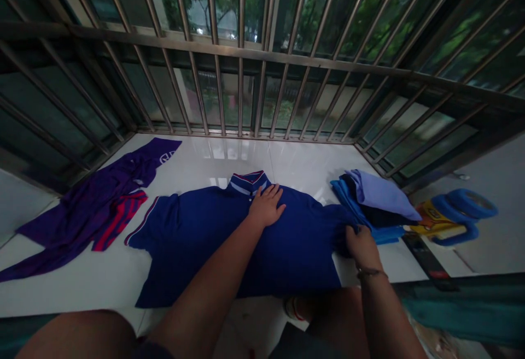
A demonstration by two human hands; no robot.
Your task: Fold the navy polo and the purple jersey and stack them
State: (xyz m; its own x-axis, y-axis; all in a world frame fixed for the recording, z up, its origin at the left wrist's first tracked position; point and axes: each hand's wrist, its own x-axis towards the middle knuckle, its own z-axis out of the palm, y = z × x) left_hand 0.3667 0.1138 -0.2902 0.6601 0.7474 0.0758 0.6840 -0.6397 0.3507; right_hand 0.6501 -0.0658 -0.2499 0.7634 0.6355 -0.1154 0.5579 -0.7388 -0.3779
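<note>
A dark blue polo shirt [213, 244] with a red and white trimmed collar lies flat on the white tiled ledge [229, 157]. My left hand [267, 205] rests flat on the shirt just below the collar, fingers spread. My right hand [361, 244] pinches the shirt's right sleeve edge, close to a pile of folded clothes.
A stack of folded blue and lilac clothes [375, 201] sits at the right. Crumpled purple and red-striped garments [96, 209] lie at the left. Metal window bars [246, 53] close off the far side. A blue and yellow object [451, 218] sits beyond the stack.
</note>
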